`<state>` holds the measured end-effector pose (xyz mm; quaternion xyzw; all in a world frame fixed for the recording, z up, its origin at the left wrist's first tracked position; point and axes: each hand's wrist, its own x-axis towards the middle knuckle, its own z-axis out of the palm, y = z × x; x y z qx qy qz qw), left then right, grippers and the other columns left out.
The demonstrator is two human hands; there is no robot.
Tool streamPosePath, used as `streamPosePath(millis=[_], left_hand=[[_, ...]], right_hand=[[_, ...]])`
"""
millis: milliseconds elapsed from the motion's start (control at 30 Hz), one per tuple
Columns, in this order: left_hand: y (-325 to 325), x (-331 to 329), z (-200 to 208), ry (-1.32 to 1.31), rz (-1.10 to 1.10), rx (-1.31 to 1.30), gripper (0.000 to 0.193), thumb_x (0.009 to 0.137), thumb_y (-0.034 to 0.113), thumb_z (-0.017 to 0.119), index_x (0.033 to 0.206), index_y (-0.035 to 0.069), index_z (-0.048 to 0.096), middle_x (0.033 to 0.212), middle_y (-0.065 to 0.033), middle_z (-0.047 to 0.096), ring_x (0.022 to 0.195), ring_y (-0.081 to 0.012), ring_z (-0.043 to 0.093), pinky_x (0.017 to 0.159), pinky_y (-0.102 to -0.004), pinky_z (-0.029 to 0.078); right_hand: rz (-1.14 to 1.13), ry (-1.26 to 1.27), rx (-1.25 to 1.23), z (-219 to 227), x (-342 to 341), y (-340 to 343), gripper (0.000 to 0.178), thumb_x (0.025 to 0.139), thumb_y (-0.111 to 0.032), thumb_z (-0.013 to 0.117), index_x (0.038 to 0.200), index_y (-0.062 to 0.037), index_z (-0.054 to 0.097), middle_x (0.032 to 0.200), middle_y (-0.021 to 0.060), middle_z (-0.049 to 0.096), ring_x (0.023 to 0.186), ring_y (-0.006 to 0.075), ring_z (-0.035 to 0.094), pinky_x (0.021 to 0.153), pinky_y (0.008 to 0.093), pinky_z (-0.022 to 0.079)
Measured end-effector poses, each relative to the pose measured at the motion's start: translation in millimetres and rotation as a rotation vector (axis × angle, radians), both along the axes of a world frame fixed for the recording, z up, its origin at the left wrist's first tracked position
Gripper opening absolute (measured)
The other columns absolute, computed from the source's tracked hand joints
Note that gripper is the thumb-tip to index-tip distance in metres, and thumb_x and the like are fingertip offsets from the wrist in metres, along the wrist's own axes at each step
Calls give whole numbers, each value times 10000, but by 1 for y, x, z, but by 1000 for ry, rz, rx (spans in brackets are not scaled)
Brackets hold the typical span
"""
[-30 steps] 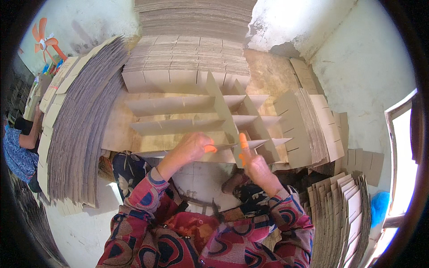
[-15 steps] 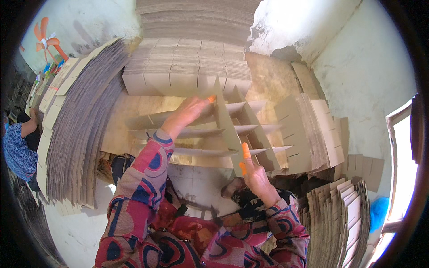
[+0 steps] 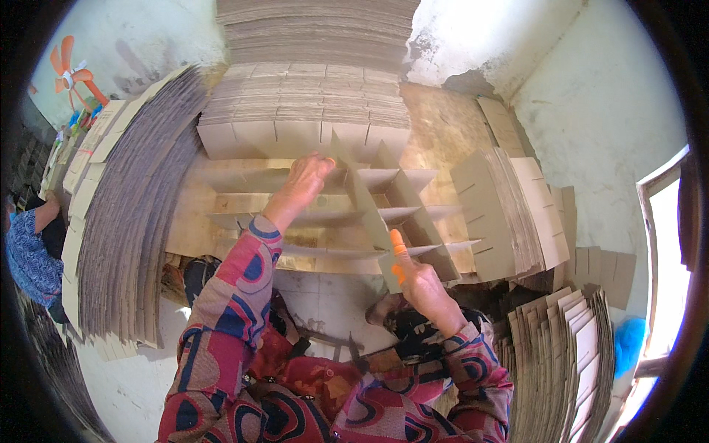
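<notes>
Reaching hand: left hand, bunched fingers at the far part of a long upright cardboard strip — cannot tell whether they grip it.
Nearer hand: right hand, orange-covered fingers against the strip's near end; cannot tell whether they pinch it.
Cardboard lattice: on the bench, in front of the person; two long strips crossing three others on edge.
Slotted cardboard: rear stack behind the lattice, right stack beside it — both near.

Head-worn fisheye view; looks down, forward; left hand and right hand near.
</notes>
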<state>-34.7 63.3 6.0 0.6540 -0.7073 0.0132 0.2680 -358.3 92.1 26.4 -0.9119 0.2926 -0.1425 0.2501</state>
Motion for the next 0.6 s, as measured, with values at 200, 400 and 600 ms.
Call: streamPosePath(millis=[200, 400, 600], left_hand=[[-5, 1, -5, -44, 7, 73, 168, 705, -36, 579, 858, 31, 588, 794, -181, 591, 816, -367, 585, 688, -446, 484], [28, -6, 35, 43, -3, -12, 439, 711, 108, 699, 1130, 38, 588, 1015, -166, 638, 952, -352, 558, 814, -414, 458], [116, -38, 91, 75, 26, -45, 513, 683, 115, 747, 1157, 14, 578, 1077, -156, 638, 953, -324, 561, 805, -395, 462]], right_hand=[[23, 124, -46, -25, 7, 5, 778, 823, -63, 590, 1483, -80, 177, 748, 216, 617, 607, 379, 595, 521, 456, 474], [-175, -125, -563, 12, -23, -18, 505, 783, -89, 645, 1279, -75, 547, 892, 146, 654, 664, 253, 623, 495, 368, 489], [-772, 322, -835, -6, -130, -96, 455, 827, -106, 614, 1257, -38, 482, 951, 122, 546, 878, 269, 538, 694, 371, 477]])
